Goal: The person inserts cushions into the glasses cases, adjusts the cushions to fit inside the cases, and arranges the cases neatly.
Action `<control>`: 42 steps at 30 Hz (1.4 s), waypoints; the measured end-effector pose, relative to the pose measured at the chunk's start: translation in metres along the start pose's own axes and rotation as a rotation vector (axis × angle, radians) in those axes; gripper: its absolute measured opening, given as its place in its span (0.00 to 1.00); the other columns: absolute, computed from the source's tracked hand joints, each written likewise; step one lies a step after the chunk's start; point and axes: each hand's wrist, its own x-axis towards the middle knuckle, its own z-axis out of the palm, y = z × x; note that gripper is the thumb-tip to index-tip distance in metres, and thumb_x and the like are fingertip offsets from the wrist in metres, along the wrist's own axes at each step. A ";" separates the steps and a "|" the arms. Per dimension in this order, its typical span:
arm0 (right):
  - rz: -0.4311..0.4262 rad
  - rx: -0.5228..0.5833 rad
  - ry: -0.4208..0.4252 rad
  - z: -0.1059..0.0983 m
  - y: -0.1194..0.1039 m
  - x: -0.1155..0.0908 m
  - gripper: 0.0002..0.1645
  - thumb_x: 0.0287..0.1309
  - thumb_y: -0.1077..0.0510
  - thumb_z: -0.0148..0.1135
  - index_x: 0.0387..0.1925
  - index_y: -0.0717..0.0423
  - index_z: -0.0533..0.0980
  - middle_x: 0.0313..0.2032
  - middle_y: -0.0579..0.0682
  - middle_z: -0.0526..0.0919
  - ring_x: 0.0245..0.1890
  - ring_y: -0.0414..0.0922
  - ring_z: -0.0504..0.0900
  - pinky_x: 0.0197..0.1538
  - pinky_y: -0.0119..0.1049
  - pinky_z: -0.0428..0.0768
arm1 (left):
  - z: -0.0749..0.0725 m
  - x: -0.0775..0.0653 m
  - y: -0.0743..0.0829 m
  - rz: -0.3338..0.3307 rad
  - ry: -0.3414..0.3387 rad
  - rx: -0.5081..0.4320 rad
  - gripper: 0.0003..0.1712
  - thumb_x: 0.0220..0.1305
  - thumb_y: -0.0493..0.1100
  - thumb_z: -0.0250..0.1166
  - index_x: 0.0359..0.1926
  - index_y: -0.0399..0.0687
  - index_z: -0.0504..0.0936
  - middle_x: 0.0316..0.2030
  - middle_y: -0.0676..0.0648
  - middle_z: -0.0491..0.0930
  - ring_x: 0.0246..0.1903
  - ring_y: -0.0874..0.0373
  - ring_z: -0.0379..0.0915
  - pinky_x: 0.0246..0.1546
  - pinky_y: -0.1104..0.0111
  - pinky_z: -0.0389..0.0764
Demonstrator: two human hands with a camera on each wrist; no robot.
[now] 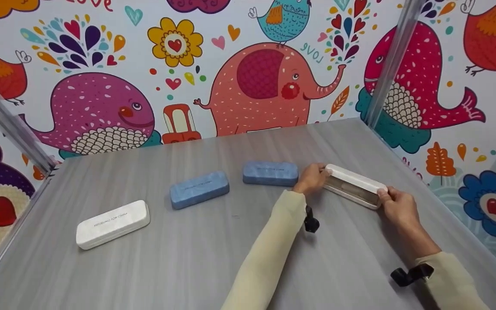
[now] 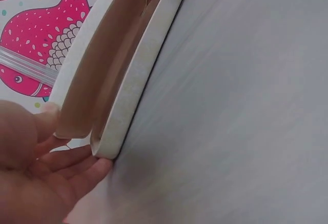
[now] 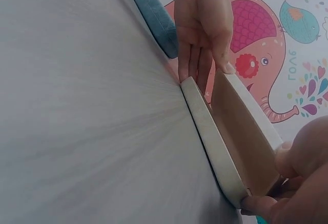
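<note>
A white glasses case (image 1: pixel 351 187) with a tan lining stands partly open on the table's right side, its lid raised and its opening toward me. My left hand (image 1: pixel 312 177) holds its left end, thumb on the lid and fingers at the base. At the opposite end, my right hand (image 1: pixel 401 209) grips the lid and base in the same way. From the left wrist view, the brown inside of the case (image 2: pixel 105 60) shows between lid and base. Both hands appear at the case's ends in the right wrist view.
To the left of the hands lie a blue case (image 1: pixel 270 173), another blue case (image 1: pixel 199 190) and a closed white case (image 1: pixel 113 224), all on the grey table (image 1: pixel 179 267). A patterned wall (image 1: pixel 230 86) and metal posts (image 1: pixel 392 64) border the table.
</note>
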 end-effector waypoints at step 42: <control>0.008 0.044 -0.027 0.005 0.010 -0.003 0.42 0.61 0.46 0.53 0.68 0.58 0.47 0.67 0.62 0.51 0.67 0.59 0.55 0.64 0.52 0.60 | 0.000 -0.003 -0.004 -0.008 0.005 0.146 0.17 0.61 0.37 0.59 0.52 0.47 0.79 0.48 0.52 0.80 0.38 0.68 0.69 0.45 0.78 0.72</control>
